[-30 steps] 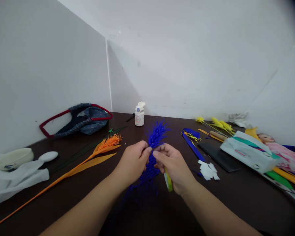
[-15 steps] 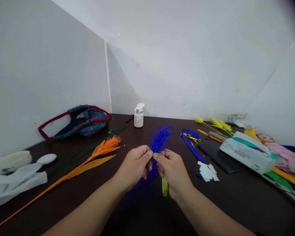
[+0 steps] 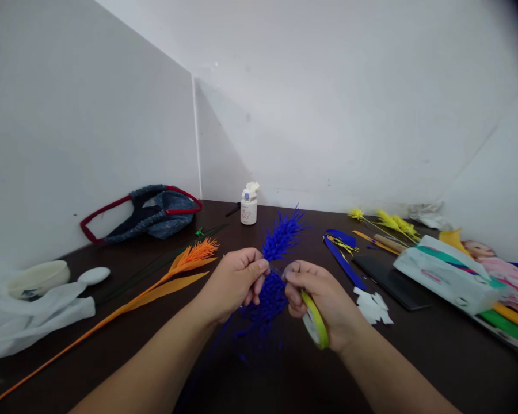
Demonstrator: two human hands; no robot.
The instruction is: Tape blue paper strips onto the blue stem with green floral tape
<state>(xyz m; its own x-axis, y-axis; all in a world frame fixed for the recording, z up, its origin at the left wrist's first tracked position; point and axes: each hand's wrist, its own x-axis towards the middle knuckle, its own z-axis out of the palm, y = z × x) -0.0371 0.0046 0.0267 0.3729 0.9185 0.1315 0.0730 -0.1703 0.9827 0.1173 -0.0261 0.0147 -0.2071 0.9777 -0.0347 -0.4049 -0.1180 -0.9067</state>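
1 blue spike (image 3: 282, 236), pinched in the left hand (image 3: 239, 284) over the counter (image 3: 449, 351); right hand (image 3: 317, 296) just apart, holding 1 tape roll (image 3: 320, 329); 1 orange spike (image 3: 197, 253) left, 1 white bottle (image 3: 249, 213) behind, white scraps (image 3: 373, 306) right.

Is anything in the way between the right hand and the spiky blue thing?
Nothing clearly blocks the right hand from the spiky blue thing, which the left hand pinches. The yellow-green roll sits below the right fingertips, not between. A faint see-through patch between the hands is too blurry to name.
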